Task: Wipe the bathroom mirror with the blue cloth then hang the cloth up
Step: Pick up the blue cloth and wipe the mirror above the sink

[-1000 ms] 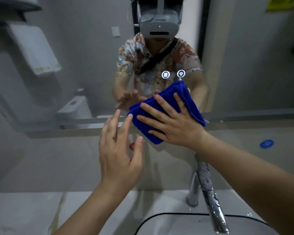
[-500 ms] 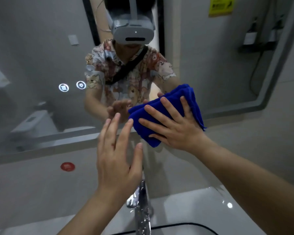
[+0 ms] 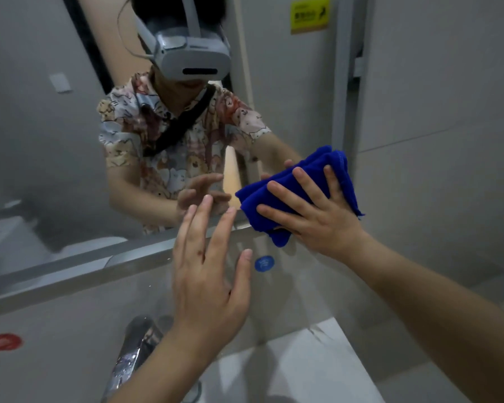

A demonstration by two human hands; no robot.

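The folded blue microfibre cloth (image 3: 297, 196) is pressed flat against the wall-mounted bathroom mirror (image 3: 56, 141) near its lower right corner by the right hand (image 3: 317, 216), fingers spread straight. The left hand (image 3: 210, 274) is held open, gripping nothing.

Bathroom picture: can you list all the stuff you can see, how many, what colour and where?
Blue cloth: one, blue, folded, pressed flat on the mirror's lower right corner.
Mirror: one, grey-framed, on the wall, reflecting the person.
Tap: one, shiny silver, bottom centre.
Round sticker: one, blue, on the wall under the mirror.
Round sticker: one, red, on the wall at far left.
Yellow sign: one, yellow, top, seen in the mirror.
Right hand: one, fingers spread flat, pressing the cloth.
Left hand: one, open, raised near the mirror, holding nothing.
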